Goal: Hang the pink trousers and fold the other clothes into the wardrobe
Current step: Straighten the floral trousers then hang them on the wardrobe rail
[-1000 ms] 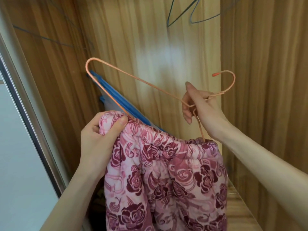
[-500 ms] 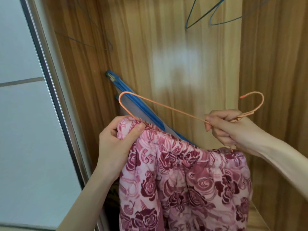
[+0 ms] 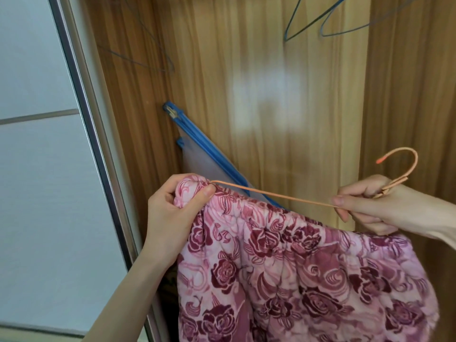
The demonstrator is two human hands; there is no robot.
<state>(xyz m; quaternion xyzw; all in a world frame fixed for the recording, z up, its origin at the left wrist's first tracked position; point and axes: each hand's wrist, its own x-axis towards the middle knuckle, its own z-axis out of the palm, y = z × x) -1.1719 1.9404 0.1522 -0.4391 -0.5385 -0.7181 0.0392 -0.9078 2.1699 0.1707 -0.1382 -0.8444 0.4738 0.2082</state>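
The pink trousers (image 3: 296, 275), quilted with dark red roses, hang in front of the open wardrobe. My left hand (image 3: 172, 215) grips the left end of their waistband, thumb on top. An orange wire hanger (image 3: 271, 195) runs from that corner across to my right hand (image 3: 365, 206), which pinches the hanger at its neck just below the hook (image 3: 407, 159). The hanger's left shoulder is tucked inside the waistband. Its lower bar is hidden by the fabric.
The wardrobe's wood-grain back wall (image 3: 259, 82) fills the view. Blue wire hangers (image 3: 328, 23) hang at the top. A blue-edged flat bag (image 3: 207, 156) leans in the left corner. The sliding door's metal frame (image 3: 91, 134) and white panel stand at the left.
The hanger's left shoulder has slid down into the waistband at my left hand. Both hands and the trousers sit lower in the view.
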